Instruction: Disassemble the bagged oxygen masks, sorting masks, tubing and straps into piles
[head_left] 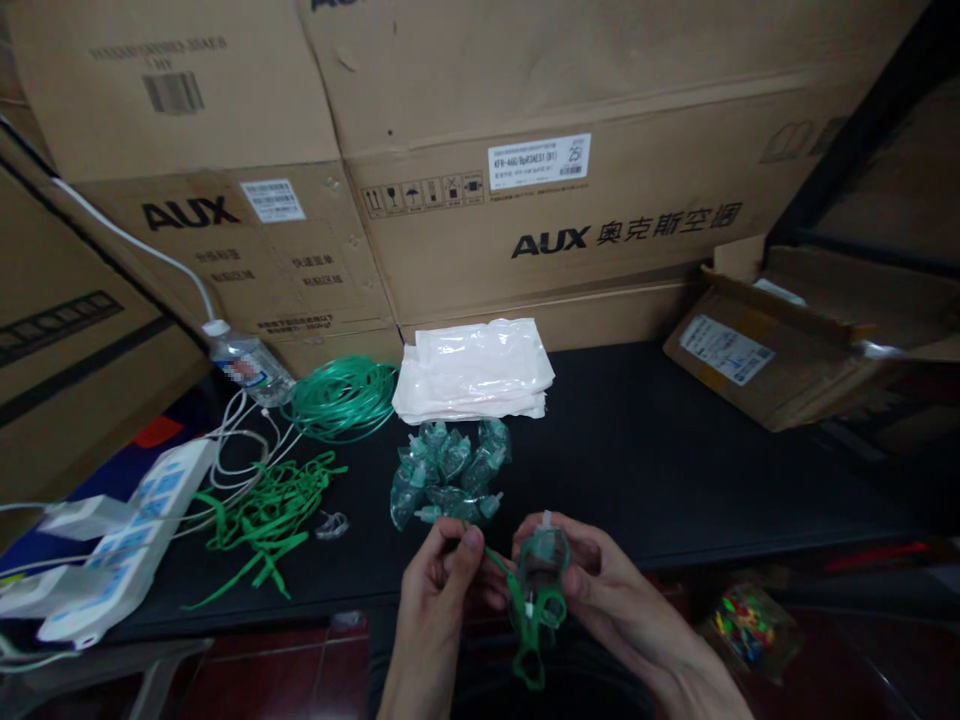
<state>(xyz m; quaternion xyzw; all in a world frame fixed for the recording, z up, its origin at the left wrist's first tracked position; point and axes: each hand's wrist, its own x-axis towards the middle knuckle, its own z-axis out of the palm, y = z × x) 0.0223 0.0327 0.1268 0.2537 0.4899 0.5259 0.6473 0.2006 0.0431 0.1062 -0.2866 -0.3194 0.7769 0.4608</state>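
Note:
My right hand (600, 570) is wrapped round a clear green oxygen mask (546, 555) near the table's front edge. A green elastic strap (529, 640) hangs in a loop from the mask. Between thumb and fingers, my left hand (450, 570) pinches the strap's other end, to the left of the mask. Just beyond my hands lies a pile of similar green masks (450, 470). More green straps (270, 510) lie in a tangle at the left, with a few small clear pieces (331, 526) beside them.
Coiled green tubing (345, 398) and stacked white packets (476, 372) sit behind the masks. A white power strip (135, 545) with cables and a plastic bottle (251, 365) are at left. An open carton (772, 340) stands at right; large cardboard boxes (450, 260) form the back.

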